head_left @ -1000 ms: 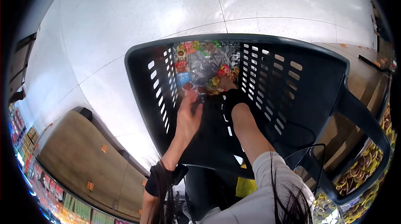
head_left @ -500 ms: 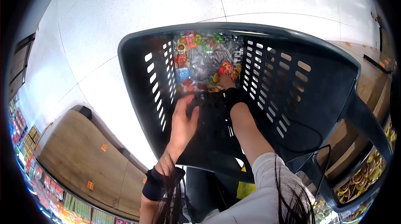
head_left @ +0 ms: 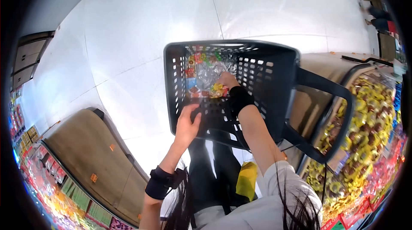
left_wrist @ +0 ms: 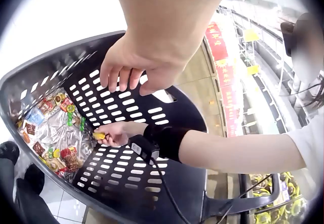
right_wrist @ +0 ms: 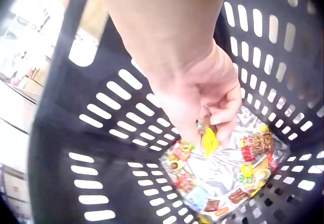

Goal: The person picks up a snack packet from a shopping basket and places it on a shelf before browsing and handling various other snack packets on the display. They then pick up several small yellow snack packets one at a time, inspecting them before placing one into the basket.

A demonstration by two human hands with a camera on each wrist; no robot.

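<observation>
Inside a dark slotted shopping basket (head_left: 281, 101), my right hand (head_left: 228, 80) pinches a small piece in a yellow wrapper (right_wrist: 209, 141) between thumb and fingers, above the basket floor. Below it lies a crinkled silvery plastic sheet (right_wrist: 217, 171), ringed by small wrapped snacks (left_wrist: 71, 158) along the walls. A light-blue packet (right_wrist: 197, 197) sits among them. My left hand (head_left: 187, 122) hovers over the basket's near side, holding nothing, its fingers loosely bent and apart from the thumb in the left wrist view.
The basket's handle (head_left: 343, 120) sticks out to the right. A bin of yellow-wrapped snacks (head_left: 365, 122) stands on that side, and a wooden-fronted display (head_left: 98, 152) on the left. Pale floor tiles (head_left: 141, 37) stretch ahead. A cable (left_wrist: 169, 193) trails from the right wrist.
My right hand has come up from the snacks on the basket floor with the yellow-wrapped piece. The basket looks smaller as the head view shifts; my left hand stays by its near side.
</observation>
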